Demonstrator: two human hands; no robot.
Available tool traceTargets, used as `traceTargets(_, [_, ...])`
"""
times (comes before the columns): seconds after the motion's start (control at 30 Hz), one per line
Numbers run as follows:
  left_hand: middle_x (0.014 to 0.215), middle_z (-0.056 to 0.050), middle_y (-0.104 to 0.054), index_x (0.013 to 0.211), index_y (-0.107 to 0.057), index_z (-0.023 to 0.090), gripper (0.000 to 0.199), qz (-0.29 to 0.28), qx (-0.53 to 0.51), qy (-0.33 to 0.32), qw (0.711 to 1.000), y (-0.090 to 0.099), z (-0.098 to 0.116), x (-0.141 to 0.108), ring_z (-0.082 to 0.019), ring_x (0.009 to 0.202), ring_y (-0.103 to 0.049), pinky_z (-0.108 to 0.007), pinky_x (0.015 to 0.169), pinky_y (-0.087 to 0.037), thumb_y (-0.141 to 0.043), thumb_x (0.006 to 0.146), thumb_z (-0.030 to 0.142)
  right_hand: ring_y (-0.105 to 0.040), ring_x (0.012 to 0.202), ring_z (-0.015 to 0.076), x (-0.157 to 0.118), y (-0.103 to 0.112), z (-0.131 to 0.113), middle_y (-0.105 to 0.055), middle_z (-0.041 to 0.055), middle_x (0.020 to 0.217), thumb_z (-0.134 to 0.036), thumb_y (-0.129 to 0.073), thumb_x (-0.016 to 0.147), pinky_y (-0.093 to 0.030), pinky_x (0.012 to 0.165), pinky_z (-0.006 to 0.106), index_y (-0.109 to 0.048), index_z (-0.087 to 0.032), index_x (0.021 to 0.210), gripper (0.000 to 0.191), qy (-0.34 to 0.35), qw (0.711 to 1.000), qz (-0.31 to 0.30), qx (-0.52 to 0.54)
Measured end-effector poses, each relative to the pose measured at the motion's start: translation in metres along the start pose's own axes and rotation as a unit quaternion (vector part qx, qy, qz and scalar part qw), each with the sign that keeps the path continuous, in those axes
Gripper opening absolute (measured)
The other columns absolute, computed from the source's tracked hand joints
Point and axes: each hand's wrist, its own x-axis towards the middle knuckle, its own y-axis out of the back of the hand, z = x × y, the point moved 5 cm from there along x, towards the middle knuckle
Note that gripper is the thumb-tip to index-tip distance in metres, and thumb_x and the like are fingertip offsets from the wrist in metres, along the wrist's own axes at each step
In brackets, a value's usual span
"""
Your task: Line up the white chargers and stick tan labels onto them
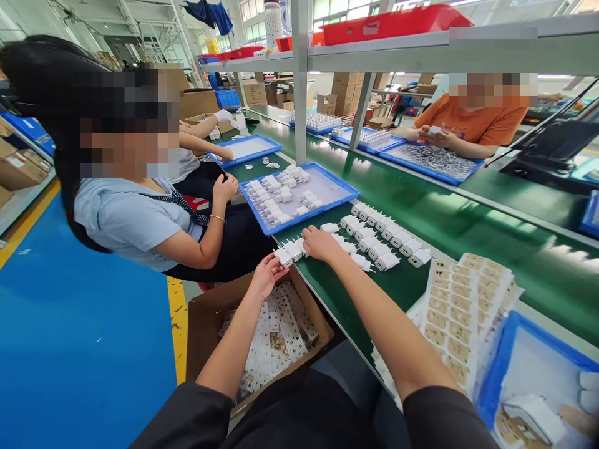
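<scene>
A small white charger [283, 256] is pinched between the fingers of the left hand [267, 274] at the near edge of the green bench [468, 231], so that it is carried just over the open cardboard box [206, 324] standing below the edge. The right hand [321, 243] is laid palm down, fingers loosely curled, on a short run of chargers [294, 249] at the bench edge; whether one of them is gripped cannot be told. Further chargers are lined up in two neat rows [384, 240] just beyond, plugs turned the same way, which keeps them easy to pick one at a time. Stacked label sheets [461, 312] are kept near the right forearm, within reach. A blue tray [344, 190] with more chargers is set between the person and a seated co-worker [135, 218].
</scene>
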Motion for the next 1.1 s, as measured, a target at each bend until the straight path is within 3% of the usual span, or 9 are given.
traceTargets(0.17, [0.070, 0.002, -0.066, 0.100, -0.056, 0.016, 0.030, -0.007, 0.005, -0.018, 1.000, -0.008, -0.008, -0.010, -0.011, 0.059, -0.065, -0.033, 0.075, -0.063, -0.076, 0.080, 0.025, -0.064, 0.099, 0.0206, 0.019, 0.000, 0.001, -0.062, 0.0087, 0.123, -0.030, -0.053, 0.101, -0.053, 0.091, 0.042, -0.058, -0.016, 0.122, 0.025, 0.018, 1.000, 0.009, 0.016])
traceTargets(0.37, [0.067, 0.003, -0.068, 0.119, -0.043, 0.019, 0.067, -0.027, 0.050, -0.057, 0.997, -0.033, -0.024, -0.029, -0.018, 0.065, -0.072, -0.033, 0.070, -0.061, -0.084, 0.069, 0.037, -0.063, 0.097, 0.0183, 0.031, -0.005, 0.007, -0.056, 0.0104, 0.129, -0.020, -0.052, 0.099, -0.051, 0.090, 0.036, -0.059, -0.014, 0.117, 0.020, 0.042, 0.997, 0.023, 0.062])
traceTargets(0.53, [0.060, 0.008, -0.065, 0.140, -0.033, 0.021, 0.086, -0.023, 0.172, -0.107, 0.979, -0.047, -0.023, -0.040, -0.013, 0.045, -0.061, -0.023, 0.052, -0.050, -0.080, 0.073, 0.047, -0.063, 0.093, 0.0171, 0.035, -0.010, 0.008, -0.054, 0.0124, 0.127, -0.016, -0.050, 0.097, -0.049, 0.089, 0.030, -0.061, -0.014, 0.113, 0.020, 0.058, 0.993, 0.032, 0.097])
traceTargets(0.67, [0.057, 0.008, -0.064, 0.148, -0.031, 0.021, 0.084, 0.013, 0.380, -0.171, 0.909, -0.049, -0.011, -0.044, -0.015, 0.052, -0.063, -0.023, 0.059, -0.047, -0.071, 0.081, 0.053, -0.062, 0.096, 0.0178, 0.039, -0.010, 0.010, -0.058, 0.0099, 0.122, -0.015, -0.053, 0.095, -0.049, 0.093, 0.035, -0.062, -0.013, 0.108, 0.015, 0.071, 0.991, 0.040, 0.110])
traceTargets(0.8, [0.061, 0.006, -0.068, 0.153, -0.030, 0.023, 0.082, 0.054, 0.577, -0.195, 0.791, -0.055, -0.003, -0.044, -0.021, 0.065, -0.070, -0.025, 0.061, -0.042, -0.067, 0.087, 0.054, -0.061, 0.105, 0.0201, 0.039, -0.008, 0.011, -0.062, 0.0084, 0.117, -0.014, -0.056, 0.095, -0.048, 0.095, 0.038, -0.064, -0.013, 0.103, 0.012, 0.091, 0.988, 0.049, 0.115])
traceTargets(0.9, [0.066, 0.002, -0.072, 0.154, -0.030, 0.022, 0.081, 0.066, 0.669, -0.198, 0.714, -0.063, -0.003, -0.043, -0.023, 0.069, -0.073, -0.025, 0.059, -0.040, -0.063, 0.089, 0.056, -0.061, 0.107, 0.0212, 0.038, -0.007, 0.008, -0.063, 0.0099, 0.117, -0.011, -0.054, 0.094, -0.047, 0.096, 0.037, -0.065, -0.013, 0.102, 0.014, 0.110, 0.985, 0.052, 0.119])
traceTargets(1.0, [0.070, -0.001, -0.074, 0.155, -0.029, 0.020, 0.079, 0.062, 0.710, -0.197, 0.673, -0.071, -0.006, -0.043, -0.026, 0.073, -0.074, -0.026, 0.061, -0.042, -0.058, 0.092, 0.058, -0.061, 0.109, 0.0217, 0.036, -0.005, 0.006, -0.064, 0.0118, 0.119, -0.008, -0.053, 0.093, -0.047, 0.097, 0.034, -0.067, -0.013, 0.104, 0.019, 0.126, 0.983, 0.052, 0.122])
traceTargets(1.1, [0.071, -0.004, -0.075, 0.158, -0.022, 0.016, 0.086, 0.049, 0.730, -0.185, 0.655, -0.072, -0.004, -0.045, -0.029, 0.077, -0.075, -0.028, 0.063, -0.045, -0.056, 0.092, 0.061, -0.059, 0.118, 0.0203, 0.027, 0.005, 0.016, -0.064, 0.0098, 0.126, -0.007, -0.054, 0.092, -0.044, 0.103, 0.031, -0.066, -0.015, 0.114, 0.026, 0.137, 0.982, 0.052, 0.123])
